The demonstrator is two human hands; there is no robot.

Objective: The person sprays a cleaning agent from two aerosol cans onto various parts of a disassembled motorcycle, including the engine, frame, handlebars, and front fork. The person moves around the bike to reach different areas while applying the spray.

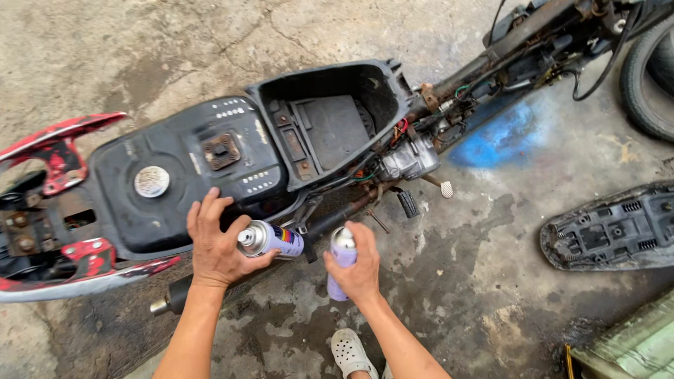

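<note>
Cracked, stained concrete floor (505, 281) serves as the work surface, with a blue paint patch (502, 137) beside the machine.

Left hand (217, 249): closed around a spray can (270, 239) held nearly level, nozzle end toward the thumb, coloured label facing right. Grip sits on the upper body near the shoulder.

Right hand (359, 270): wrapped around a second spray can (342, 261), pale purple, held upright with its cap uppermost. Fingers cover the middle of the body. The two cans are close together, apparently not touching.

Handling judgement: both cans look like light, stiff, thin metal cylinders with smooth painted walls, likely slippery under greasy fingers. A full wrap around the mid-body, clear of the nozzle, appears the soundest hold.

Surroundings: directly ahead lies a stripped scooter (281, 147), seat removed, its black storage tub (330, 119) open. The fuel cap (152, 181) shows on the rear deck, with red body panels (63, 151) at the tail. An exhaust pipe (175, 298) runs beneath the left wrist. Engine parts and loose wiring (414, 154) sit exposed to the right. The detached seat (611, 228) lies upside down, well apart. A tyre (649, 77) occupies the upper right corner. A white sandal (351, 354) shows below.

Obstructions: the foot peg (408, 203) and the kick lever (439, 186) project just beyond the right hand.
</note>
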